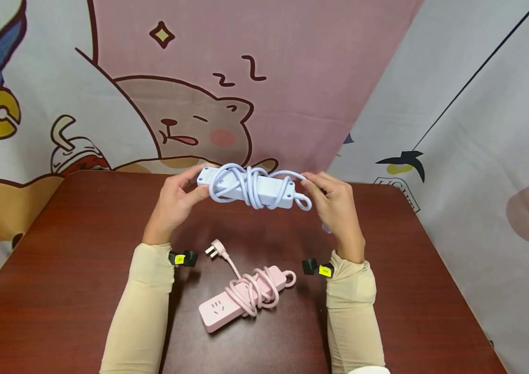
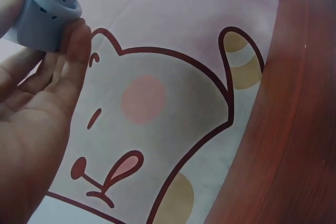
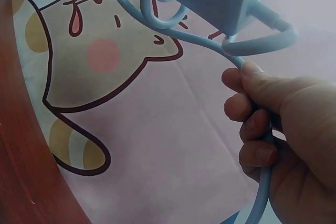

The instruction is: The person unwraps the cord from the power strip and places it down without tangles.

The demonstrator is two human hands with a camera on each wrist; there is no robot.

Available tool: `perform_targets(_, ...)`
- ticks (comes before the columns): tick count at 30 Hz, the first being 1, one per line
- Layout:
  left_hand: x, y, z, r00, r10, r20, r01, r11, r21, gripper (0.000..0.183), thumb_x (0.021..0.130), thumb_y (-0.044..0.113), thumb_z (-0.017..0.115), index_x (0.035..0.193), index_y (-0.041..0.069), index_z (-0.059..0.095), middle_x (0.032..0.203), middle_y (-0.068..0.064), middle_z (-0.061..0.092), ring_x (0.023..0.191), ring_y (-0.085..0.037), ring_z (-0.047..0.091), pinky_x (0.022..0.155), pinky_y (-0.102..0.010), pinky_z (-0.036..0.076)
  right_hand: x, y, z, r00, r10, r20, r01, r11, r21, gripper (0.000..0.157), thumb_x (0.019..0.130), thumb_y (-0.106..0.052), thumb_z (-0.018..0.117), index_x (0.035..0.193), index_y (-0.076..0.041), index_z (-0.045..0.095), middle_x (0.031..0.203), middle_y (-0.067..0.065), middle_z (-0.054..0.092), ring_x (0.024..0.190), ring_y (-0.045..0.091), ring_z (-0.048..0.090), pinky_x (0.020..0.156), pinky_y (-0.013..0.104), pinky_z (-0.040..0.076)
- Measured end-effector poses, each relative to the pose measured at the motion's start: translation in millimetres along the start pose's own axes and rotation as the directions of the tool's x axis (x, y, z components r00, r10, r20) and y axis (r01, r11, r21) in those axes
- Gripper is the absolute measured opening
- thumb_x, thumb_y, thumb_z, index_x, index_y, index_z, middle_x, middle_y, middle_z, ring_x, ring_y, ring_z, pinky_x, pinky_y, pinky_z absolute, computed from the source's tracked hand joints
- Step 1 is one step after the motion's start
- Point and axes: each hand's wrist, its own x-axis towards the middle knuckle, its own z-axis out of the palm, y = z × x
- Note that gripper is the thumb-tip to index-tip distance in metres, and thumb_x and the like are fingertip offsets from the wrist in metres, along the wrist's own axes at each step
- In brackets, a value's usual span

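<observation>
A light blue power strip point(image 1: 271, 190) is held up above the far part of the table, its cord wound several times around the body. My left hand point(image 1: 173, 200) grips the strip's left end between thumb and fingers; the left wrist view shows the socket slots point(image 2: 52, 3) there. With curled fingers, my right hand point(image 1: 336, 205) holds the blue cord point(image 3: 266, 182) just off the strip's right end. Below that hand a bit of light blue, perhaps the plug point(image 1: 326, 228), peeks out, mostly hidden.
On the brown table point(image 1: 82, 291) lies a pink power strip point(image 1: 220, 311) between my forearms, wrapped in its own cord. Its pink plug point(image 1: 217, 249) points to the left, prongs showing. A printed cloth point(image 1: 302, 62) with a cartoon bear hangs behind the table.
</observation>
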Motion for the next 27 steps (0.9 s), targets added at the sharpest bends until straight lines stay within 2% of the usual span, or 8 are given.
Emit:
perform_targets(8,-0.4,-0.5,-2.5,0.999,-0.017,-0.033,0.018,0.999,0.026,0.035,0.095,0.008,0.071,0.130,0.008,0.067,0.109,0.018,0.069,0.095,-0.005,0.063,0.081,-0.018,0.051,-0.9,3.0,0.7,0.998,-0.002,0.057,0.003,1.000,-0.007,0.017,0.095,-0.012,0.072,0.109,-0.008,0.079,0.081,0.005,0.072,0.063,0.009,0.043,0.057,0.019,0.032)
perform_targets(15,-0.6,-2.3,-6.4,0.997,-0.036,-0.071,0.039,0.999,0.031,0.033,0.096,0.011,0.070,0.129,0.010,0.068,0.107,0.018,0.069,0.095,-0.004,0.064,0.083,-0.017,0.051,-0.7,4.3,3.1,0.996,-0.017,0.085,0.018,1.000,-0.011,0.015,0.093,-0.008,0.074,0.106,-0.006,0.080,0.083,0.007,0.074,0.067,0.011,0.050,0.062,0.014,0.036)
perform_targets(23,0.5,-3.8,-8.5,0.995,-0.031,-0.098,0.033,0.999,0.025,0.035,0.097,0.010,0.069,0.131,0.006,0.066,0.107,0.018,0.068,0.094,-0.003,0.063,0.083,-0.015,0.051,-1.5,6.6,2.9,0.987,-0.008,0.162,0.013,0.999,-0.029,0.008,0.094,-0.012,0.074,0.098,-0.010,0.081,0.068,0.002,0.062,0.060,0.008,0.048,0.056,0.015,0.034)
perform_targets(27,0.6,-5.5,-9.3,0.992,-0.037,-0.123,0.041,0.999,0.031,0.035,0.096,0.009,0.069,0.131,0.006,0.067,0.103,0.020,0.069,0.092,-0.001,0.063,0.081,-0.014,0.051,-2.5,6.2,2.4,0.977,0.006,0.215,0.000,1.000,-0.028,0.006,0.093,-0.014,0.075,0.095,-0.012,0.080,0.070,-0.001,0.063,0.062,0.008,0.048,0.058,0.016,0.036)
